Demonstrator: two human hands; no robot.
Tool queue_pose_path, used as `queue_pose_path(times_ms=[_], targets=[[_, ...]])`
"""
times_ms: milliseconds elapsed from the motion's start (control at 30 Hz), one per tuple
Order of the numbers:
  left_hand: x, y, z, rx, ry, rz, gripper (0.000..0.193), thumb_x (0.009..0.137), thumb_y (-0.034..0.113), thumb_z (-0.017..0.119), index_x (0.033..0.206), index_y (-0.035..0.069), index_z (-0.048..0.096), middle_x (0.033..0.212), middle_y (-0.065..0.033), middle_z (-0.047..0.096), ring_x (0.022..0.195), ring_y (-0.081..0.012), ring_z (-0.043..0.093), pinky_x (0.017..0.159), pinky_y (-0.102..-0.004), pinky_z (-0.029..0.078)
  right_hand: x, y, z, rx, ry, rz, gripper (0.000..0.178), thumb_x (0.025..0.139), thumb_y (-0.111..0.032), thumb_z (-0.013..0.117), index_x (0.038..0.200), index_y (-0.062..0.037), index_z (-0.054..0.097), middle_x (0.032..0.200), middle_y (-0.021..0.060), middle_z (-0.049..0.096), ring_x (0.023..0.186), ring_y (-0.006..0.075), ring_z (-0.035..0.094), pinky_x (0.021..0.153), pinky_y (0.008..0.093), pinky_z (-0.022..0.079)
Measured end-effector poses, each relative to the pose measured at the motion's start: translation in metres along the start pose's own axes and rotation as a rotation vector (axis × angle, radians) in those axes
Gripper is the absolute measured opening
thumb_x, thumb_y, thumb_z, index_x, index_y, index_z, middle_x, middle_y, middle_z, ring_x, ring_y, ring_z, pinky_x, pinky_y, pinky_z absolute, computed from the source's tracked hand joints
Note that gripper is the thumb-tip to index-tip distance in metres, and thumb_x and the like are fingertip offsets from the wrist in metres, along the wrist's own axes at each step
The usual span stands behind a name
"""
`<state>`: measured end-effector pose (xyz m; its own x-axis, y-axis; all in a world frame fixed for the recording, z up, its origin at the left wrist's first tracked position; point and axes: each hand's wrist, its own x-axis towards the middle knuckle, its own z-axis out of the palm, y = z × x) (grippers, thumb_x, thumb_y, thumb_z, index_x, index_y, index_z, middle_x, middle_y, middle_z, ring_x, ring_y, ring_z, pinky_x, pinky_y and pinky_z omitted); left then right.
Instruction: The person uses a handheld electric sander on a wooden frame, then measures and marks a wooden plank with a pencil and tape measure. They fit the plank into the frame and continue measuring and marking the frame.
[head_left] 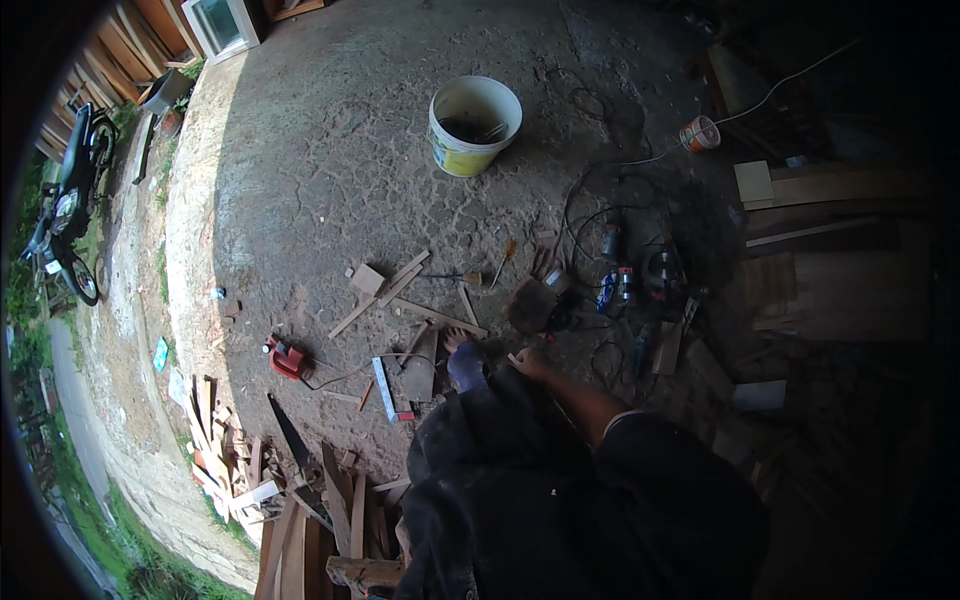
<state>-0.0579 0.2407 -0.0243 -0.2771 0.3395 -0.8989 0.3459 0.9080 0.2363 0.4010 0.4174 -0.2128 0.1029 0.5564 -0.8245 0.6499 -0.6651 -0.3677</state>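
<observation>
My right hand [533, 366] is closed in front of my dark clothing, with the bare forearm coming from the lower right. The light tip of a small wood piece [514, 358] shows at its fingers; the rest is hidden. Just left of it, a bare foot [458, 338] below a bluish trouser leg rests on the ground beside a flat board [419, 372]. Thin wooden strips [440, 316] lie beyond the foot. Left of the board are a try square [384, 388] and a red tape measure or chalk-line case [287, 358]. My left hand does not show.
A white-and-yellow bucket [467, 160] stands ahead on the cracked floor. Corded power tools [625, 283] and cables lie to the right, near stacked boards [840, 290]. A handsaw [288, 430] and wood offcuts [225, 450] lie at lower left. A motorcycle [75, 205] stands outside.
</observation>
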Motion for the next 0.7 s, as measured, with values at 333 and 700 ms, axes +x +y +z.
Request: queue_pose_path(times_ms=[333,700], targets=[[0.015,0.069,-0.032,-0.319,0.225,0.091,0.038,0.099,0.033,0.061,0.092,-0.004,0.070,0.072,-0.0070,0.067,0.061,-0.0133,0.062,0.057,-0.0294,0.050,0.049,0.056,0.003,0.141,-0.082,-0.388,0.037,0.086,-0.029,0.072,0.107,0.0017,0.072,0.104,0.0200,0.074,0.099,0.0309,0.072,0.086,0.0407,0.053],[0.019,-0.035,0.079,-0.681,0.511,0.011,0.035,0.091,0.022,0.064,0.115,-0.002,0.071,0.107,-0.0154,0.074,0.099,-0.0209,0.070,0.089,-0.0325,0.053,0.046,-0.156,-0.102,-0.106,-0.184,-0.170,0.051,0.090,-0.011,0.064,0.139,-0.0035,0.052,0.099,0.0172,0.070,0.075,0.0266,0.070,0.063,0.0392,0.055]])
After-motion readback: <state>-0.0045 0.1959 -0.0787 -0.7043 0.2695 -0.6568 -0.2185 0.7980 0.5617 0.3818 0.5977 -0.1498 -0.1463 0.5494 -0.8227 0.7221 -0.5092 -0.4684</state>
